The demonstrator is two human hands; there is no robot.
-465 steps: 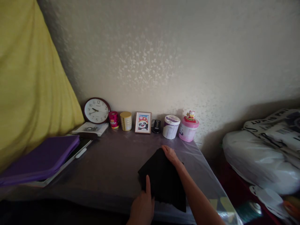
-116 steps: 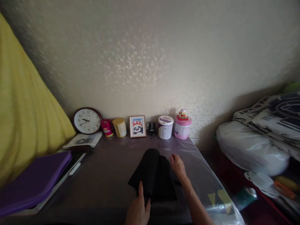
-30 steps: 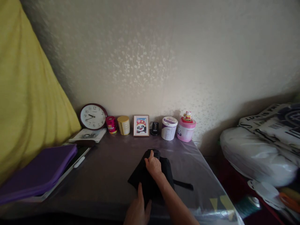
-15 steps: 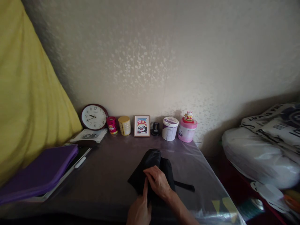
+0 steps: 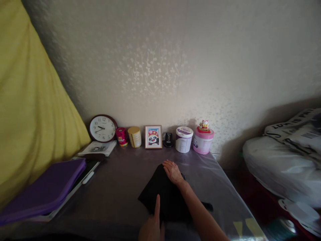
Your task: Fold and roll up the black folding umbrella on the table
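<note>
A black piece of folded fabric (image 5: 156, 187) lies on the near middle of the table, one corner pointing left. A dark strap end (image 5: 207, 206) sticks out on its right side, beyond my forearm. My right hand (image 5: 173, 171) rests flat on the fabric's far edge, fingers together and stretched out. At the near edge is my left hand (image 5: 153, 224), its index finger extended and touching the fabric. The left hand's other fingers are partly hidden and dim. I cannot tell what kind of item the fabric is.
Along the wall stand a clock (image 5: 102, 128), a red can (image 5: 121, 136), a yellow-lidded tub (image 5: 134, 136), a framed panda picture (image 5: 153, 137), a white tub (image 5: 184, 140) and a pink tub (image 5: 203, 141). A purple folder (image 5: 47, 187) lies left; bulky bags (image 5: 281, 167) sit right.
My right hand has moved from the middle of the fabric to its far edge and flattened out. The raised far flap now lies smoother. My left index finger remains on the fabric.
</note>
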